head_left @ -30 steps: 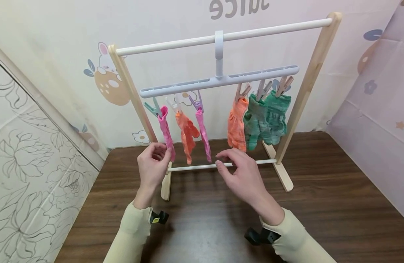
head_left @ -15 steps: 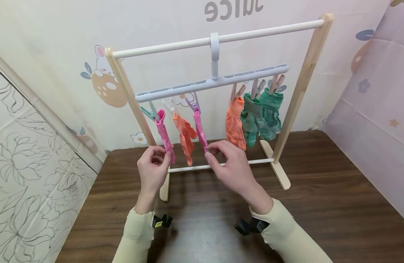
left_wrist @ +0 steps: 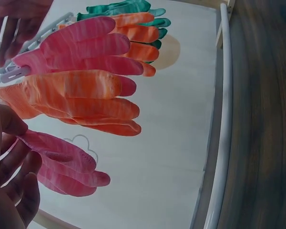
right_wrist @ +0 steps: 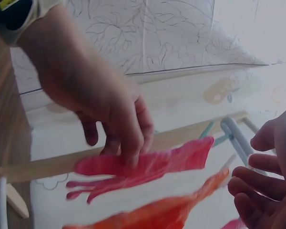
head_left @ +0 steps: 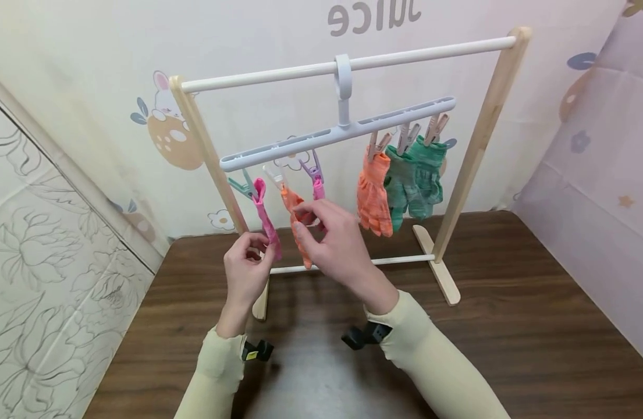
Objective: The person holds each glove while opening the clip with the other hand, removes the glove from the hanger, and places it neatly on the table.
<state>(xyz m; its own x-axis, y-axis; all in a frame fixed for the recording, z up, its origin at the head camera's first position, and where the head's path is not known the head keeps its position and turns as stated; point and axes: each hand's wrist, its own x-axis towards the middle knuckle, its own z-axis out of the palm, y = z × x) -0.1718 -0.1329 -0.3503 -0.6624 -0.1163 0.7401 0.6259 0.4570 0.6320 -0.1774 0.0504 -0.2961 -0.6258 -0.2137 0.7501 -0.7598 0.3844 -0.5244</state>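
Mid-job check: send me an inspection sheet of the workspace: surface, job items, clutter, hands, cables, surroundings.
Surface: dark wood-grain table, rack standing on it.
Job items: hanger on the rack; clothespins hold a left-end pink glove, an orange glove, an inner pink glove, another orange glove and two green gloves.
Clutter: nothing seen.
Left hand: pinches the left-end pink glove.
Right hand: in front of the first orange glove in the head view; contact unclear.
Cables: nothing seen.
Surroundings: printed backdrop behind, floral-patterned panel at left.
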